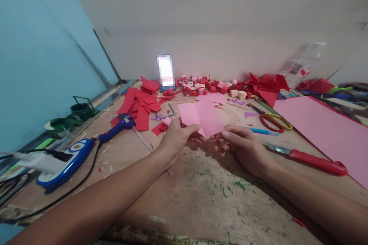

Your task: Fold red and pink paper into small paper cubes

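A pink sheet of paper (211, 116) with a fold line down it is held up above the middle of the table. My left hand (179, 134) pinches its lower left part, thumb in front and fingers behind. At its lower right corner, my right hand (241, 143) has thumb and fingertips pressed together on the paper's edge. Just left of the sheet lie small red and pink folded pieces (165, 123), partly behind my left hand. A blue pen (264, 131) lies to the right of my right hand.
Red paper strips (143, 109), a blue glue gun (115, 128) and a blue power strip (67, 164) are left. Small paper cubes (198, 85) and a lit phone (165, 71) stand behind. Right are scissors (271, 121), a red cutter (316, 160), large pink paper (324, 130) and a bottle (301, 65).
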Demonstrator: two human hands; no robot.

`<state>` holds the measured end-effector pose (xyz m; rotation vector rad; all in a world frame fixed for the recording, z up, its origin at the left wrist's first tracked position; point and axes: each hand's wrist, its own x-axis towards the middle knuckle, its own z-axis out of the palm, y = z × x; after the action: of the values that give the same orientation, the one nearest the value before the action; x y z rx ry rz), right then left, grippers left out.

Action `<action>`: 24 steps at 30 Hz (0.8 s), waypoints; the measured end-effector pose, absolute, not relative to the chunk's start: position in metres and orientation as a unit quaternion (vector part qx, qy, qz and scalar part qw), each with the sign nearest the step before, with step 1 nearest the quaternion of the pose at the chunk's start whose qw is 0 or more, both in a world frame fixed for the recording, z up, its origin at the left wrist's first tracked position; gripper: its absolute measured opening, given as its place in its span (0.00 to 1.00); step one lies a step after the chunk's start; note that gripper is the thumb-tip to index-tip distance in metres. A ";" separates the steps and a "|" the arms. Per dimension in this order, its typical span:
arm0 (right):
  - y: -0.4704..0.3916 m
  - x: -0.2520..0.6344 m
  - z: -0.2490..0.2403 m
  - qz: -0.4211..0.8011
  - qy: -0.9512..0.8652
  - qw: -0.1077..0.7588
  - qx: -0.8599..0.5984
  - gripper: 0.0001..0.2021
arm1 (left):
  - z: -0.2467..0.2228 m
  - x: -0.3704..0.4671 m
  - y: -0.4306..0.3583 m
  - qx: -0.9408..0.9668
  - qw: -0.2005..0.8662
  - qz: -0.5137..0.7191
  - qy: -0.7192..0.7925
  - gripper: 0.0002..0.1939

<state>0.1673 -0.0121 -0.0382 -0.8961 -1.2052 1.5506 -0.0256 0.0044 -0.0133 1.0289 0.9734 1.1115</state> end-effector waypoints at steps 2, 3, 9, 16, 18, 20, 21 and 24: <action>-0.011 0.168 -0.040 0.611 -0.515 0.467 -0.378 0.12 | -0.014 -0.026 0.004 0.458 0.619 0.481 0.420 0.07; -0.011 0.168 -0.041 0.602 -0.524 0.465 -0.384 0.12 | -0.015 -0.027 0.004 0.465 0.617 0.479 0.417 0.08; -0.009 0.166 -0.037 0.589 -0.535 0.445 -0.410 0.14 | -0.020 -0.027 0.005 0.492 0.620 0.470 0.391 0.12; -0.008 0.164 -0.037 0.608 -0.543 0.437 -0.381 0.13 | -0.013 -0.023 -0.002 0.545 0.584 0.459 0.388 0.15; -0.008 0.164 -0.038 0.600 -0.548 0.439 -0.382 0.13 | -0.011 -0.024 -0.003 0.565 0.567 0.457 0.389 0.17; -0.008 0.164 -0.038 0.591 -0.552 0.443 -0.387 0.13 | -0.010 -0.024 -0.004 0.573 0.561 0.451 0.392 0.16; -0.008 0.164 -0.038 0.587 -0.552 0.446 -0.389 0.13 | -0.011 -0.024 -0.004 0.573 0.564 0.446 0.394 0.16; -0.009 0.164 -0.037 0.576 -0.553 0.453 -0.398 0.14 | -0.012 -0.025 -0.005 0.573 0.579 0.421 0.399 0.14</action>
<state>0.1641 -0.0088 -0.0367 -0.9816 -1.3644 1.4216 -0.0245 -0.0052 -0.0117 1.3403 0.9341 0.9852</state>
